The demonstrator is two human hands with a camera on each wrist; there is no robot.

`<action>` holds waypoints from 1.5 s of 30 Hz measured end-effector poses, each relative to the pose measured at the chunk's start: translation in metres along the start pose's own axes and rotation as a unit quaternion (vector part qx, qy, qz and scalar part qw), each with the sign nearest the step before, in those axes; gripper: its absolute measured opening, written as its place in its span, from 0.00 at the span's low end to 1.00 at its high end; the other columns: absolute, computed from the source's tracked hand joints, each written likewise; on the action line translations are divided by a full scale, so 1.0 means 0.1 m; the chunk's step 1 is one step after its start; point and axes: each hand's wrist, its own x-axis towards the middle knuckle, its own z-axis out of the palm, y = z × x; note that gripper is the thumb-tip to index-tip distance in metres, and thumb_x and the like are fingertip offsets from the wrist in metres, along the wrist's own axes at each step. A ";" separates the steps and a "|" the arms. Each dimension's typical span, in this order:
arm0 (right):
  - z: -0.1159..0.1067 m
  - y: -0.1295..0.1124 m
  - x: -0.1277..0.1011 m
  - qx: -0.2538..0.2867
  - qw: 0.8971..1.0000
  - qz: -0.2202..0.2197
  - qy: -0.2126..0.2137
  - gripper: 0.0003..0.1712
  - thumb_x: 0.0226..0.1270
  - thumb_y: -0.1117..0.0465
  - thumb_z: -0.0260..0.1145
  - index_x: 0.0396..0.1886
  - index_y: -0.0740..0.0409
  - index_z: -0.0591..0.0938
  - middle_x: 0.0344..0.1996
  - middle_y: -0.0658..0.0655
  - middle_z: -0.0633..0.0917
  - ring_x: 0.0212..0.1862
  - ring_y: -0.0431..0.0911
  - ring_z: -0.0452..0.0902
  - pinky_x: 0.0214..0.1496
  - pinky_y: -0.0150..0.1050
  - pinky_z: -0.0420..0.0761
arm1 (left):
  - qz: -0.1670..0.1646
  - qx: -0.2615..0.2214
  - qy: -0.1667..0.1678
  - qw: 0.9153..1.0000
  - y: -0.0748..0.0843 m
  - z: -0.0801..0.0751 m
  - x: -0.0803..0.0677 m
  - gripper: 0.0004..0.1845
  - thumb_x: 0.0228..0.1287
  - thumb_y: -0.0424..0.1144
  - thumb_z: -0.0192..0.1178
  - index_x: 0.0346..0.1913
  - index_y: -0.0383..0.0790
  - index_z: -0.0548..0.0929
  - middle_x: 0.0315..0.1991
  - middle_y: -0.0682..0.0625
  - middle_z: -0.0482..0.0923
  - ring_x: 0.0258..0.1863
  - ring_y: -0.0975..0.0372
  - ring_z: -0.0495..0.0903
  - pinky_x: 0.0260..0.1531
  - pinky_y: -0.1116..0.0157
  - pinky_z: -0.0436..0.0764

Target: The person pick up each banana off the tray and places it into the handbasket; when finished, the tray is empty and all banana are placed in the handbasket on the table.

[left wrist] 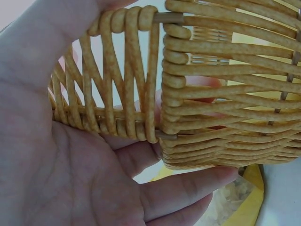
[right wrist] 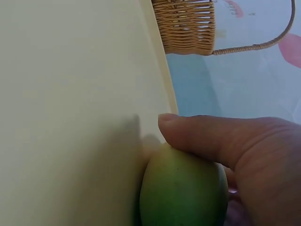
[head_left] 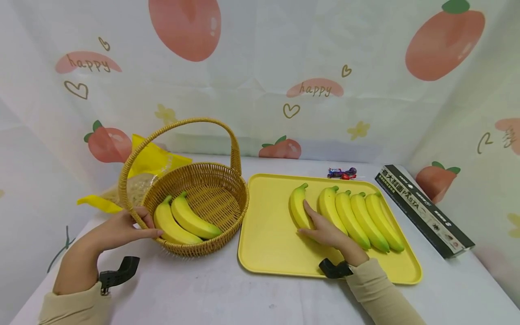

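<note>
Bananas yellow, green-tipped; tray yellow; basket tan wicker; backdrop white, peach-printed.

White-clothed table with wicker basket, yellow tray, pasta box, candies.
</note>
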 end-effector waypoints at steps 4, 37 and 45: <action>0.00 -0.02 0.00 -0.001 1.000 -0.020 0.007 0.46 0.64 0.60 0.63 0.71 0.71 0.48 0.70 0.70 0.52 0.70 0.63 0.51 0.67 0.56 0.58 | -0.009 -0.004 -0.003 1.000 0.00 0.00 0.00 0.12 0.56 0.46 0.66 0.28 0.42 0.79 0.28 0.53 0.76 0.34 0.68 0.70 0.33 0.70 0.70; -0.49 -0.62 0.08 -0.012 0.982 -0.172 -0.080 0.39 0.62 0.63 0.64 0.70 0.64 0.58 0.69 0.62 0.62 0.67 0.51 0.61 0.60 0.28 0.66 | 0.004 -0.007 0.006 1.000 0.00 0.00 0.00 0.11 0.55 0.44 0.67 0.28 0.42 0.78 0.27 0.54 0.77 0.33 0.69 0.71 0.33 0.70 0.71; -0.52 -0.89 0.25 -0.040 0.967 -0.210 -0.142 0.38 0.61 0.62 0.65 0.69 0.61 0.60 0.68 0.60 0.64 0.56 0.44 0.72 0.55 0.33 0.70 | 0.004 -0.007 0.006 1.000 0.02 0.00 0.00 0.11 0.55 0.44 0.66 0.28 0.41 0.78 0.28 0.53 0.76 0.34 0.69 0.71 0.34 0.70 0.70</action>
